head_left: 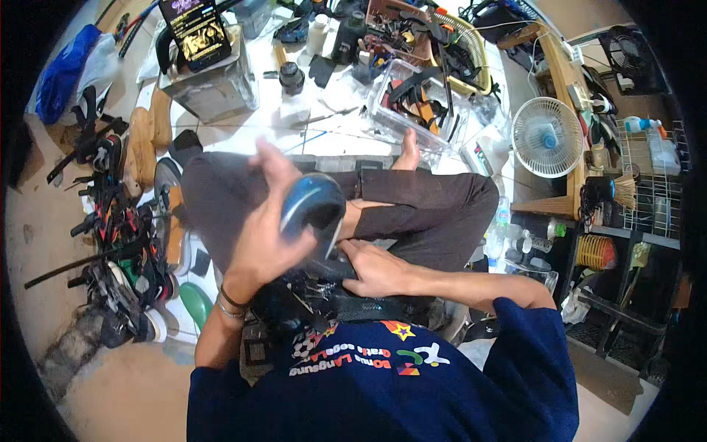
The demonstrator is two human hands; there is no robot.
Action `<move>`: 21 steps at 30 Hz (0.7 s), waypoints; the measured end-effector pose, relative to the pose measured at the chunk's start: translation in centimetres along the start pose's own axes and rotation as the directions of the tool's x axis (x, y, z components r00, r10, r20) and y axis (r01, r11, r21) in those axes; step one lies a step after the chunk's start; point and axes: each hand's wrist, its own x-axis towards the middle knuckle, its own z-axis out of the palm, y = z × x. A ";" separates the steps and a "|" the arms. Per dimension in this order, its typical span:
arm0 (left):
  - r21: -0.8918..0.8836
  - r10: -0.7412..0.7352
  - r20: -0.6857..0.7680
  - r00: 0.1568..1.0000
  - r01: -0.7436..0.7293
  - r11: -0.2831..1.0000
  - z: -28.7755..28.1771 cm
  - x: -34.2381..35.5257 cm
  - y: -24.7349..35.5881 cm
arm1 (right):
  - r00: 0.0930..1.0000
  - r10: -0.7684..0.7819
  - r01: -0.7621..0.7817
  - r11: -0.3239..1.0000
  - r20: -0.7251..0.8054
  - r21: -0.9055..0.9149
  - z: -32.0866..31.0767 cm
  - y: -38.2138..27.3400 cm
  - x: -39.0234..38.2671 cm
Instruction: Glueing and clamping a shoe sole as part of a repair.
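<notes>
My left hand (pixel 269 239), smeared by motion, holds a rounded blue-and-black object (pixel 313 199), which looks like part of a shoe, over my crossed legs (pixel 434 210). Its thumb lies across the object's lower side. My right hand (pixel 372 269) is curled at a dark item (pixel 320 287) in my lap, just below that object; what its fingertips grip is unclear. Black mesh material (pixel 368 308) lies under my right hand. My bare foot (pixel 409 151) shows beyond my legs.
Footwear and straps (pixel 110 250) are heaped at left. Ahead stand a metal box (pixel 210 96), a clear bin of parts (pixel 401 103) and a yellow basket (pixel 475 55). At right are a white fan (pixel 545 136), plastic bottles (pixel 501 228) and a wire rack (pixel 648 184).
</notes>
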 end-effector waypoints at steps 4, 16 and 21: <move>-0.129 -0.021 0.038 0.999 0.026 0.991 -0.1 0.9 -1.6 | 0.997 0.074 -0.074 0.991 -0.006 -0.114 -2.0 -0.1 -0.7; -0.765 -0.344 -0.106 0.933 0.144 0.628 0.3 2.7 -10.4 | 0.479 -0.050 -0.758 0.480 -0.876 -0.442 -32.2 21.1 0.5; -0.826 -0.187 -0.104 0.977 0.021 0.564 1.0 3.4 -10.3 | 0.326 0.277 -0.943 0.160 -0.904 -0.291 -40.1 27.3 7.3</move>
